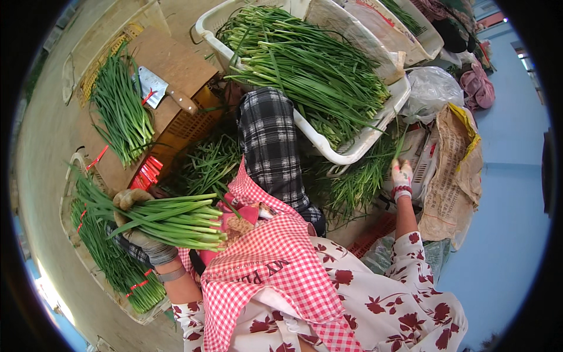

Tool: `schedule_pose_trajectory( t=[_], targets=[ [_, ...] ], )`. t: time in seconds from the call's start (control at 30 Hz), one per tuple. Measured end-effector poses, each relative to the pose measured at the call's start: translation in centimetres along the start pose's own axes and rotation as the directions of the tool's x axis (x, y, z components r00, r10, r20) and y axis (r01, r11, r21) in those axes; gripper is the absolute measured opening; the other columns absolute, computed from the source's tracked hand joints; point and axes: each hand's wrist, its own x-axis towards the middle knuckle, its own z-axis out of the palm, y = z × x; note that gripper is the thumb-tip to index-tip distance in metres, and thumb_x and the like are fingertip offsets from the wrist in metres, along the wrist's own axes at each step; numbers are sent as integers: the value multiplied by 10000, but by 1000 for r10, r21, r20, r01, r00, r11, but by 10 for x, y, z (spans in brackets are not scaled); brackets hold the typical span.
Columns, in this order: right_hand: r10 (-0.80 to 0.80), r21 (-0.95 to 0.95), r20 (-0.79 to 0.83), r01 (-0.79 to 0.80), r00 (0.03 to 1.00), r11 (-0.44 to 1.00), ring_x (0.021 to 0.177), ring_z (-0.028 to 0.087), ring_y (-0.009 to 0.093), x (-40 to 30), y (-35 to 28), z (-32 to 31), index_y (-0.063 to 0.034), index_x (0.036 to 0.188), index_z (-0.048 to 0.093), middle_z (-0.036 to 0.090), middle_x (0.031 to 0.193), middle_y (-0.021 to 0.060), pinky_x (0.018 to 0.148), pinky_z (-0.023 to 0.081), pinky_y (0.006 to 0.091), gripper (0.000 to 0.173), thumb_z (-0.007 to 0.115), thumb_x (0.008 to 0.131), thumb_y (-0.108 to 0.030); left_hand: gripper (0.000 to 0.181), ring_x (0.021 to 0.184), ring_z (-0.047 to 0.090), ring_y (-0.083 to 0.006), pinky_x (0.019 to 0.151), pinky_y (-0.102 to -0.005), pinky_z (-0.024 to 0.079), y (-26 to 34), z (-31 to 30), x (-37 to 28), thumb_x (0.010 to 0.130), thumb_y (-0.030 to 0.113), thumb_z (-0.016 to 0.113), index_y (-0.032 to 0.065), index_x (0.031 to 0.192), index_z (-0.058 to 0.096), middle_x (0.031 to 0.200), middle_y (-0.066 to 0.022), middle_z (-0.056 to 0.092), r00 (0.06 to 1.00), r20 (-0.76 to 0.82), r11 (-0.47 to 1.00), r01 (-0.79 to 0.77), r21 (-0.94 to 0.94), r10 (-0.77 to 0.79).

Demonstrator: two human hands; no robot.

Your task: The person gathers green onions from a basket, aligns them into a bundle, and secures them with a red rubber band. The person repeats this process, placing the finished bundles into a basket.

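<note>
My left hand, in a dirty knit glove, is closed around a bunch of green chives held over my lap, cut ends pointing right. Out to the right is my right hand, in a pale stained glove with a red bracelet at the wrist; its fingers pinch a green blade. A white plastic crate heaped with loose chives stands in front of me. On a brown board at the left lie more chives, a cleaver and red ties.
Banded chive bundles fill a basket at the lower left. Loose greens lie on the floor below the white crate. A clear plastic bag, a woven sack and a red basket are at the right, near a blue wall.
</note>
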Motion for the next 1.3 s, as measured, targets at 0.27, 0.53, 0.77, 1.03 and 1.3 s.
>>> schedule_pose_trajectory(
  t=[0.27,0.53,0.77,1.03,1.3],
  targets=[
    [-436,811,3,252,900,527,946,620,170,-77,-228,-45,2,1146,593,639,1064,98,835,499,277,276,624,874,-31,225,894,562,-154,906,-328,470,-6,17,6,792,29,654,54,1003,581,925,-20,595,994,-55,994,100,39,-97],
    [-993,764,-114,637,-27,-105,956,579,282,-218,-421,-63,-90,1051,645,605,1045,86,841,452,410,348,732,726,-178,389,1022,621,-223,1106,-515,348,-4,17,-8,892,53,585,95,1272,517,1064,-68,644,997,-3,989,72,128,-73],
    [-998,917,-50,394,-38,-61,899,594,300,-234,-429,-36,-61,922,664,627,956,81,789,465,409,167,682,757,-83,276,1013,620,-195,1106,-470,358,-3,19,-12,870,110,615,43,1132,561,982,-56,631,996,-71,974,70,213,-56],
    [-994,909,14,414,104,56,847,627,303,-234,-425,-41,-19,859,657,645,897,117,760,500,396,116,678,745,-26,385,1022,622,-236,1080,-487,382,-7,8,-12,865,166,636,51,1220,546,1034,-82,651,986,-136,973,122,196,-96],
    [-986,869,87,473,141,144,761,653,307,-237,-429,-36,8,832,660,652,826,150,676,524,369,95,670,738,-2,463,1101,596,-248,1088,-511,379,-6,14,-8,866,186,674,81,1285,507,1120,-70,633,987,-37,981,163,105,-159]
  ],
)
